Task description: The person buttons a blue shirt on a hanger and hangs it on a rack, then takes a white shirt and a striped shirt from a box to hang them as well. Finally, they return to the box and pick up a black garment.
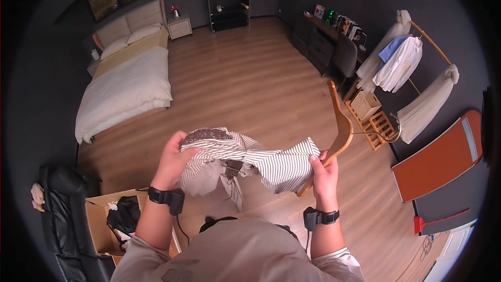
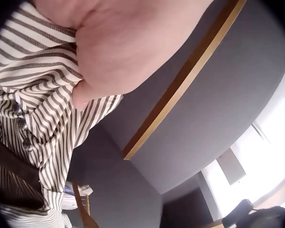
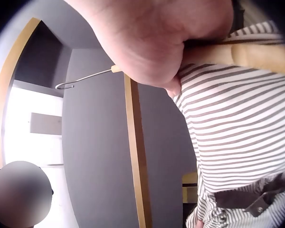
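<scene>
A striped garment (image 1: 284,167) with dark trim and a dark strap with a buckle (image 1: 233,167) is stretched between both hands in the head view. The left hand (image 1: 172,161) pinches its left end beside the dark lace-like trim. At the other end, the right hand (image 1: 324,176) grips the striped cloth together with a wooden hanger (image 1: 342,130), whose metal hook points right. In the right wrist view the hanger's wood (image 3: 261,56) lies along the top of the striped cloth (image 3: 237,123). The left wrist view shows the left thumb on the bunched stripes (image 2: 42,90).
A cardboard box (image 1: 99,224) with clothes stands at lower left beside a black sofa (image 1: 60,230). The bed (image 1: 128,83) is at upper left. At right are a clothes rack (image 1: 430,42), wooden crates (image 1: 378,128) and an orange board (image 1: 438,156).
</scene>
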Motion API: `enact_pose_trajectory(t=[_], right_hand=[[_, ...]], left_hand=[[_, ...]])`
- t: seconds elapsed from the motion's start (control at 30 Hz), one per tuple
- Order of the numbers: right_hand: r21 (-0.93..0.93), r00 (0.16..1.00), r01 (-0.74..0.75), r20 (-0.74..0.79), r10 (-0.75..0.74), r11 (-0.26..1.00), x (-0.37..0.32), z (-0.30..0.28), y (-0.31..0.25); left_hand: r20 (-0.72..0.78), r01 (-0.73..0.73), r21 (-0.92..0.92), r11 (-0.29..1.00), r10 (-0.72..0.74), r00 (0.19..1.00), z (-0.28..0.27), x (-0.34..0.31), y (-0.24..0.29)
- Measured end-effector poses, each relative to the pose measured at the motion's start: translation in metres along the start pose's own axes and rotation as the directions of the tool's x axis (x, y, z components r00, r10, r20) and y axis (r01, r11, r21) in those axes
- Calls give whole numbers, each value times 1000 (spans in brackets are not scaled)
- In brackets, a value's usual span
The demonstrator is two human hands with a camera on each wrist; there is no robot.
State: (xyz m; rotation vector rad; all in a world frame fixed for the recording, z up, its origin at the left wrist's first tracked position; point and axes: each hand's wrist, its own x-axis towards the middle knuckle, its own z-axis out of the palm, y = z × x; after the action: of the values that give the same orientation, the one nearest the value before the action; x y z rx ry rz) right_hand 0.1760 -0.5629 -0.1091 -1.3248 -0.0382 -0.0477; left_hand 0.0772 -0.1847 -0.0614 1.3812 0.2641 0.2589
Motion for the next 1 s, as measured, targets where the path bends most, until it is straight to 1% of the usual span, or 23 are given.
enact_pose_trajectory(t=[0.1,0.17,0.23,0.3,0.33,0.43,0.47,0.5,0.53,0.57,0.6,0.63,0.67,0.73,0.77,0.8,0.87,0.9,0.97,1.0], right_hand=[[-28,998,36,-45,-38,999,-2,-5,1],[-75,996,58,-58,-63,995,-2,-13,6],[-49,998,49,-46,-52,998,-3,-16,2],[-7,999,39,-28,-39,999,-4,-17,-3],[21,999,33,-18,-32,999,-5,-16,-5],[89,999,-18,41,14,996,-8,-10,-9],[108,997,-39,64,32,993,-9,-6,-10],[83,989,-82,127,71,993,-11,1,-12],[54,976,-123,189,110,991,-14,11,-14],[23,957,-162,248,152,986,-18,21,-15],[-76,935,-143,317,160,987,-20,33,-14],[-173,908,-115,382,174,978,-22,45,-13],[-227,863,-113,461,209,967,-25,52,-14],[-215,832,-51,531,160,975,-28,58,-11],[-208,815,-21,562,137,978,-29,58,-9],[-175,845,-14,523,105,984,-27,51,-12],[-107,899,3,436,44,994,-19,26,-21],[-38,916,-79,393,88,996,-13,8,-22],[-62,953,-166,245,177,984,-7,-28,-19],[-91,950,-182,241,199,979,-5,-45,-7]], left_hand=[[-3,8,37,999,-8,1000,-2,-5,6],[23,-30,175,984,26,999,-4,-9,4],[49,-99,332,938,88,995,-3,-11,2],[84,-192,500,845,173,981,-3,-10,-4],[105,-184,605,775,152,983,-8,-7,-12],[68,-104,765,635,81,994,7,-11,-24],[165,-198,838,508,110,980,7,-9,-39],[264,-288,828,481,119,957,20,-14,-38],[360,-376,809,452,125,925,40,-20,-38],[416,-281,682,675,-42,908,57,-22,-44],[519,-278,564,778,-72,852,75,-23,-50],[594,-288,441,850,-36,804,86,-20,-82],[664,-220,460,860,-168,728,101,-19,-80],[703,-83,379,922,-228,674,112,-9,-116],[725,-10,338,941,-253,640,118,-7,-117],[673,43,240,970,-198,712,119,-17,-112],[568,334,87,938,-323,757,103,-22,-114],[517,460,-2,888,-393,761,90,-23,-114],[487,510,-255,822,-346,802,66,-23,-107],[428,605,-316,731,-460,778,54,-22,-112]])
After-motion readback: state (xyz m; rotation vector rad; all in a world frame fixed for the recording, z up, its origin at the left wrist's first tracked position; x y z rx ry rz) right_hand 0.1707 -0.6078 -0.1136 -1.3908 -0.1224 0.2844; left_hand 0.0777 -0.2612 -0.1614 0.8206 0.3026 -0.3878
